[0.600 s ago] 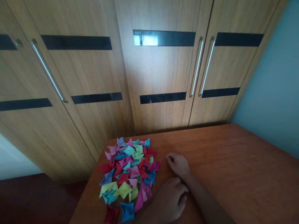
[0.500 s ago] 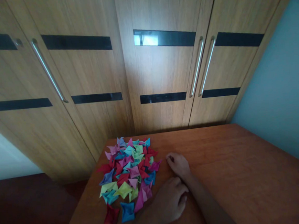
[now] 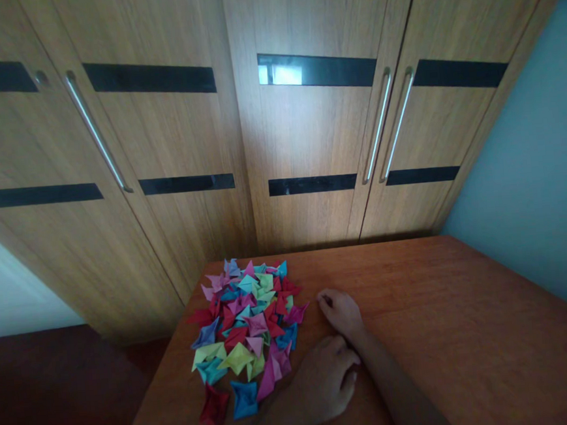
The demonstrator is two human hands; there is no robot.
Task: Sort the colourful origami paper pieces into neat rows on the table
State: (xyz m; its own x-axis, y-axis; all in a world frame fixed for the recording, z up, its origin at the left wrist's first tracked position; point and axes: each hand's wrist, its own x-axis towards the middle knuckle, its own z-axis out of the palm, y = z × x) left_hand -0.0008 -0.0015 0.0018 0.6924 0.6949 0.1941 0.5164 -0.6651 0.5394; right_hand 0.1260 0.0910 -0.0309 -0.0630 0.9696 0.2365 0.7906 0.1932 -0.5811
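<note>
My left hand [image 3: 324, 377] rests on the wooden table, its fingers loosely curled in against my right wrist. Nothing shows between its thumb and forefinger. Just beyond it, my right hand [image 3: 340, 311] lies on the table, closed in a loose fist with no object visible in it. To the left of both hands is a pile of folded paper pieces in red, pink, blue, green and yellow [image 3: 255, 324]. A pink folded piece [image 3: 275, 369] is nearest to my left hand. At the pile's near end lie a blue folded piece [image 3: 244, 397] and a dark red one [image 3: 213, 405].
The brown table [image 3: 449, 317] stretches away to the right. Behind it stands a wooden wardrobe [image 3: 308, 220] with black strips and metal handles [image 3: 377, 125]. A pale blue wall [image 3: 531, 186] is on the right. Dark floor [image 3: 76, 392] shows past the table's left edge.
The whole view has shifted slightly, so the scene sits a little further right. Both hands and the paper pieces keep their places on the table.
</note>
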